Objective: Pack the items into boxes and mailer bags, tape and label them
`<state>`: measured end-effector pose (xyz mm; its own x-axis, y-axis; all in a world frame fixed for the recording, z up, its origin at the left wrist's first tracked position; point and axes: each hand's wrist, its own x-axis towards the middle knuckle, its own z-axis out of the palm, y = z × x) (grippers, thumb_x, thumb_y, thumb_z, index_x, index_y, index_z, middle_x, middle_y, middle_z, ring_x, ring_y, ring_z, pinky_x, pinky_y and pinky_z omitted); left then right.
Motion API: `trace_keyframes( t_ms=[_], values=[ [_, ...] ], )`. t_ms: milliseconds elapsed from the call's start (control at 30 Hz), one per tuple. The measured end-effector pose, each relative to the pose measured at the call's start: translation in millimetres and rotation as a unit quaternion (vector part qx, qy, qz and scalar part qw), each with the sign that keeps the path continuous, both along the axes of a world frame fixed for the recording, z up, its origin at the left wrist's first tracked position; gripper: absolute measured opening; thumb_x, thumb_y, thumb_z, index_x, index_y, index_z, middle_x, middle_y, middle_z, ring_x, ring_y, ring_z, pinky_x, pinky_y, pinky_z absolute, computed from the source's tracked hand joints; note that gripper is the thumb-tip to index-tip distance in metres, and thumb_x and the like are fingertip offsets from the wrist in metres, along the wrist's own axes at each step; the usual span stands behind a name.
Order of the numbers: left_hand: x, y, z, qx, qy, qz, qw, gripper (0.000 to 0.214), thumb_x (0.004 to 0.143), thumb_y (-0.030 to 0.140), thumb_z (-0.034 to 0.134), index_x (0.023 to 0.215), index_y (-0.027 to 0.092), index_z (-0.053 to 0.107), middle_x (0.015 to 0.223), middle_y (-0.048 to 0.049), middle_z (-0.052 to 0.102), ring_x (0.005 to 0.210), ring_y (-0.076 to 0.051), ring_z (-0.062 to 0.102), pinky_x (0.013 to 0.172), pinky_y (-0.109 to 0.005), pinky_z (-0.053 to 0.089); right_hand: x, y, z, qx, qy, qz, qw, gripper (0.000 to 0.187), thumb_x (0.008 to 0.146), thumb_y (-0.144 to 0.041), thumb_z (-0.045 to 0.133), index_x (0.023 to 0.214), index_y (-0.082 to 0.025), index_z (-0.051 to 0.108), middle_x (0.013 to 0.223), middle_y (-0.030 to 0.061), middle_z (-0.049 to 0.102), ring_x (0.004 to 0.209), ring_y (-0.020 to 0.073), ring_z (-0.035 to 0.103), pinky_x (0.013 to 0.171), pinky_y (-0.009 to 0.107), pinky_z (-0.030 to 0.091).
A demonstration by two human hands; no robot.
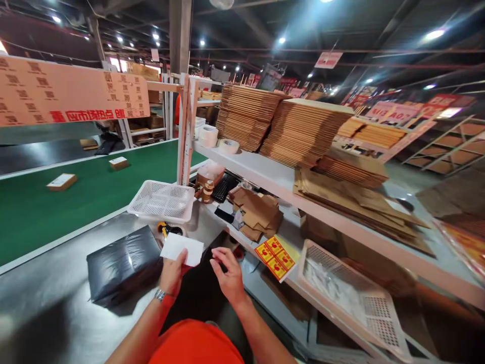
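Note:
My left hand (174,275), with a watch at the wrist, is closed on a white slip of paper (186,248), the thumb on top; a bit of red shows under its lower edge. To the right of the slip, my right hand (229,275) is raised with its fingers bent and apart, holding nothing. A black wrapped parcel (123,265) lies on the metal table (49,298) to the left of my left hand. Just beyond the slip is a yellow and black tape dispenser (166,230), partly covered by the paper.
A white basket (161,202) sits beside the green conveyor belt (94,189), which carries small boxes. On the right, the shelf (261,174) bears stacked flat cardboard (303,131) and tape rolls (208,135). Below are red-yellow stickers (278,257) and a basket of plastic bags (333,288).

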<state>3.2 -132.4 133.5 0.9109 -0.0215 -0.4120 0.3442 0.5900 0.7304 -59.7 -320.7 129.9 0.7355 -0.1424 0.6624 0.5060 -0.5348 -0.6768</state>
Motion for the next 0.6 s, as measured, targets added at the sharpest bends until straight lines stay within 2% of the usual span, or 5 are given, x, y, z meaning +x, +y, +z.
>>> trace_keyframes(
  t_ms=[167,300,467,533,600],
  values=[
    [-11.0,-31.3,-4.8,0.070,-0.014,-0.076,0.995,0.036,0.079,0.036,0.095,0.106,0.017,0.081,0.101,-0.0123,0.088,0.096,-0.034,0.085,0.084,-0.047,0.074,10.9,-38.3,-3.5,-0.097,0.035,0.078,0.992,0.027,0.107,-0.036,0.077,0.132,-0.035,0.087,0.124,0.0103,0.073,0.111,0.0240,0.075,0.091,0.039,0.068],
    [-17.4,-69.3,-6.2,0.094,-0.006,-0.104,0.990,0.037,0.071,0.048,0.096,0.078,0.018,0.074,0.073,-0.0052,0.077,0.071,-0.025,0.074,0.069,-0.040,0.069,7.0,-70.0,-10.9,-0.151,0.080,0.099,0.980,0.019,0.107,-0.036,0.076,0.118,-0.033,0.091,0.108,0.0081,0.075,0.099,0.0230,0.072,0.085,0.038,0.064],
    [-26.0,-117.3,-10.7,0.122,0.032,-0.119,0.985,0.046,0.073,0.049,0.097,0.064,0.022,0.062,0.056,0.0006,0.063,0.058,-0.020,0.067,0.060,-0.035,0.066,-7.8,-112.1,-22.2,-0.065,0.149,0.133,0.978,0.019,0.107,-0.039,0.075,0.106,-0.029,0.091,0.106,0.0067,0.075,0.098,0.0213,0.073,0.087,0.036,0.062],
    [-30.6,-134.9,-10.9,0.127,0.045,-0.122,0.983,0.037,0.079,0.043,0.095,0.071,0.019,0.068,0.060,-0.0022,0.069,0.058,-0.020,0.070,0.059,-0.033,0.065,-14.4,-134.6,-26.4,0.000,0.179,0.148,0.973,0.022,0.107,-0.043,0.074,0.104,-0.029,0.090,0.105,0.0055,0.074,0.091,0.0189,0.072,0.083,0.033,0.061],
    [-35.5,-152.4,-9.4,0.112,0.074,-0.132,0.982,0.025,0.087,0.034,0.088,0.085,0.014,0.074,0.070,-0.0068,0.078,0.060,-0.021,0.074,0.058,-0.031,0.065,-20.1,-160.3,-32.0,0.056,0.186,0.140,0.971,0.022,0.108,-0.041,0.071,0.114,-0.029,0.088,0.115,0.0067,0.075,0.096,0.0188,0.073,0.085,0.033,0.063]
  ],
)
